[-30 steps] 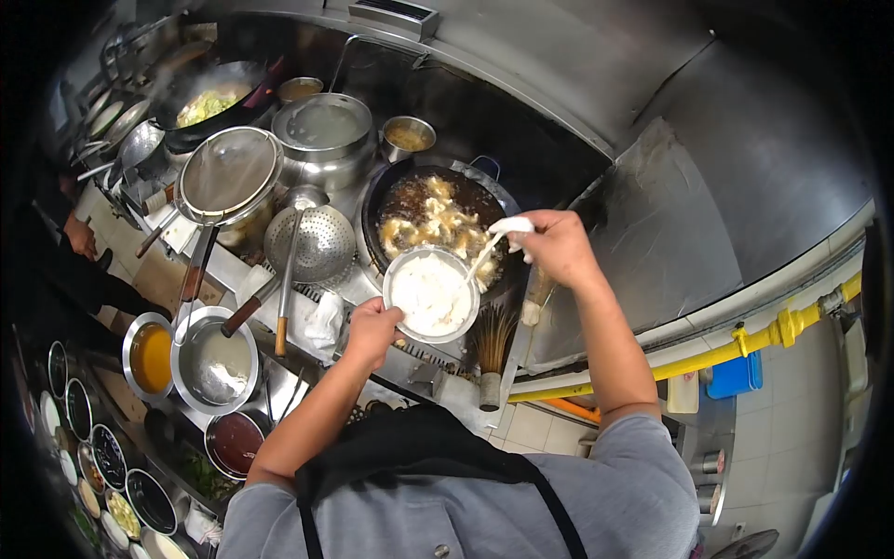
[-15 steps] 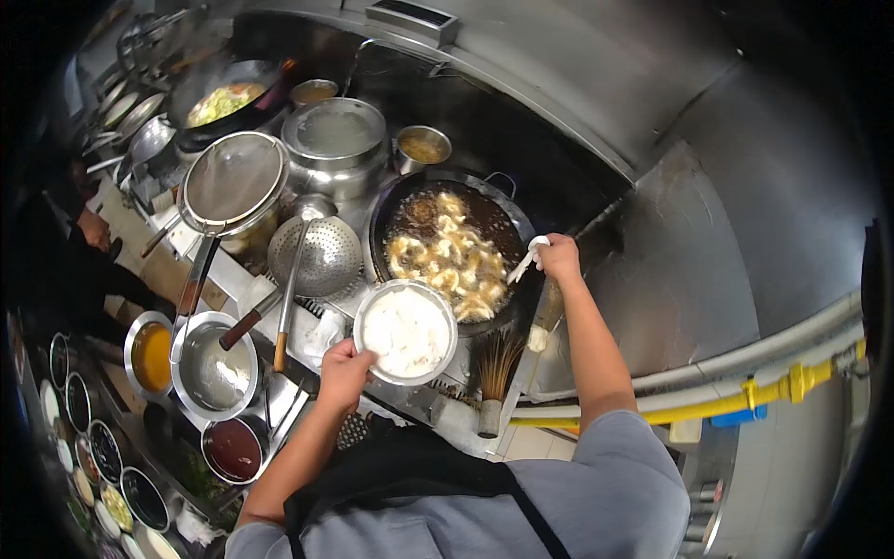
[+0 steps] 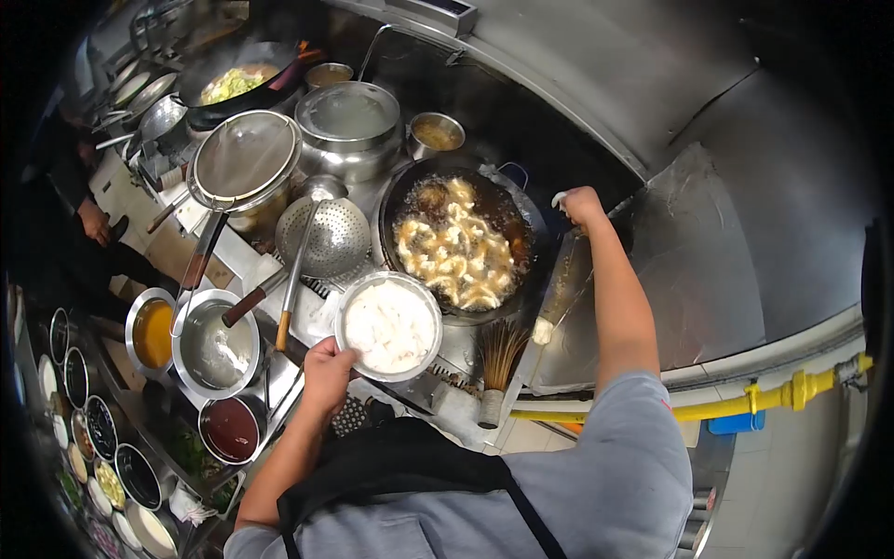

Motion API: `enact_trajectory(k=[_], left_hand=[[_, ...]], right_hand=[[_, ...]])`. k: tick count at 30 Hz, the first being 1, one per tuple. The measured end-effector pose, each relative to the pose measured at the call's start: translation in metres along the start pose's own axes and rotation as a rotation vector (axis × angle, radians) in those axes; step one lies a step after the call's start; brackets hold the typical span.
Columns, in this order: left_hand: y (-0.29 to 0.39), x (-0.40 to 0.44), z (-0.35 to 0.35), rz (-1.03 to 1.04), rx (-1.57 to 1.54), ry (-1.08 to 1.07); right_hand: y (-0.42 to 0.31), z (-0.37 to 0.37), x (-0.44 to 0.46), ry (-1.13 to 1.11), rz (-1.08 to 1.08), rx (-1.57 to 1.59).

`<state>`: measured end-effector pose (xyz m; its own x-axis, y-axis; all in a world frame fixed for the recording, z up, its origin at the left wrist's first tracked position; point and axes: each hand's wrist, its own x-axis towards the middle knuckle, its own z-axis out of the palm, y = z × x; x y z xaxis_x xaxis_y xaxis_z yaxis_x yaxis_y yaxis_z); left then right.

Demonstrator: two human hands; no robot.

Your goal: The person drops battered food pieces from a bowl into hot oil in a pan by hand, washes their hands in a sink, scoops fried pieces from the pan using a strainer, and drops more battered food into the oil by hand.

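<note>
My left hand (image 3: 328, 374) grips the rim of a metal bowl (image 3: 388, 326) filled with white, batter-coated pieces. Right of centre, my right hand (image 3: 581, 207) is closed round a white strip, of which only a short end shows, beyond the right edge of the wok. Pale golden pieces (image 3: 456, 247) bubble in dark oil inside the large wok (image 3: 386, 200). The bowl sits just in front of the wok, nearer my body.
A perforated ladle (image 3: 326, 238), a round strainer (image 3: 244, 158) and a lidded pot (image 3: 347, 116) stand left of the wok. A bamboo brush (image 3: 498, 368) is in front. Another person's hand (image 3: 94, 222) shows at far left, near a steaming wok (image 3: 233, 88).
My right hand has moved away from the bowl, across the wok to its right side, with the white strip. My left hand has drawn the bowl back and left, uncovering more of the frying pieces.
</note>
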<state>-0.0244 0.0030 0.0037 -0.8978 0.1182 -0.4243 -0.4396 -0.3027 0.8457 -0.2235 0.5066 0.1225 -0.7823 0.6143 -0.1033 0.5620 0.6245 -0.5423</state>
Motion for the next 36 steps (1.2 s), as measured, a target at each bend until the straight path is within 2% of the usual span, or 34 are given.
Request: enact_trajectory(k=[2, 3, 6, 8, 9, 10, 11, 13, 14, 16, 18, 20, 21, 23, 24, 26, 27, 29, 30, 34, 36], left_hand=[[0.002, 0.0, 0.001, -0.022, -0.041, 0.003], [-0.001, 0.001, 0.0, -0.021, -0.034, -0.016], [-0.006, 0.0, -0.002, -0.017, -0.061, -0.023], [0.0, -0.008, -0.002, -0.045, -0.079, -0.037], [0.001, -0.01, -0.004, -0.041, -0.091, -0.01], [0.0, -0.013, -0.007, -0.019, -0.071, -0.023], [-0.003, -0.015, -0.01, 0.001, -0.049, -0.033], [-0.016, -0.014, -0.017, 0.009, -0.031, 0.001], [-0.02, -0.013, -0.022, 0.02, 0.002, -0.005], [-0.014, -0.017, -0.02, 0.0, 0.035, 0.018], [-0.007, -0.017, -0.02, 0.003, -0.009, -0.015], [-0.003, -0.012, -0.013, -0.009, -0.059, -0.056], [-0.001, -0.008, -0.009, -0.017, -0.045, -0.037], [-0.008, 0.005, -0.007, -0.029, -0.039, -0.025], [-0.002, 0.006, -0.003, -0.028, -0.045, -0.04], [0.014, 0.004, 0.009, -0.014, -0.054, -0.105], [0.021, 0.003, 0.015, -0.017, -0.085, -0.128], [0.025, 0.004, 0.024, 0.012, -0.086, -0.171], [0.026, 0.005, 0.027, 0.038, -0.081, -0.193], [0.031, 0.003, 0.037, 0.005, -0.155, -0.202], [0.03, 0.004, 0.032, -0.008, -0.104, -0.211]], right_hand=[[0.005, -0.011, -0.022, -0.111, -0.419, -0.345], [0.019, -0.007, -0.012, -0.005, -0.449, -0.551], [0.025, 0.014, -0.025, -0.05, -0.191, -0.286], [0.038, 0.045, -0.003, 0.003, -0.287, -0.392], [0.038, 0.061, 0.006, -0.022, -0.167, -0.359], [0.039, 0.08, 0.019, -0.065, -0.207, -0.463], [0.034, 0.091, 0.038, -0.159, -0.575, -0.86], [0.022, 0.114, 0.066, -0.297, -0.529, -0.482], [0.019, 0.124, 0.076, -0.306, -0.058, 0.262], [-0.019, 0.105, 0.051, -0.183, -0.13, 0.498], [-0.056, 0.069, 0.015, -0.058, -0.189, 0.475], [-0.085, 0.038, -0.04, 0.009, -0.344, 0.538], [-0.098, 0.023, -0.069, 0.015, -0.377, 0.469], [-0.125, 0.005, -0.148, -0.102, -0.476, 0.294], [-0.122, 0.011, -0.167, -0.215, -0.562, 0.213], [-0.118, 0.034, -0.22, -0.431, -0.593, -0.032], [-0.123, 0.044, -0.255, -0.492, -0.705, -0.24], [-0.106, 0.076, -0.295, -0.313, -0.87, -0.545], [-0.108, 0.082, -0.307, -0.468, -0.812, -0.602], [-0.103, 0.078, -0.311, -0.433, -0.853, -0.451], [-0.113, 0.05, -0.312, -0.394, -0.731, -0.334]])
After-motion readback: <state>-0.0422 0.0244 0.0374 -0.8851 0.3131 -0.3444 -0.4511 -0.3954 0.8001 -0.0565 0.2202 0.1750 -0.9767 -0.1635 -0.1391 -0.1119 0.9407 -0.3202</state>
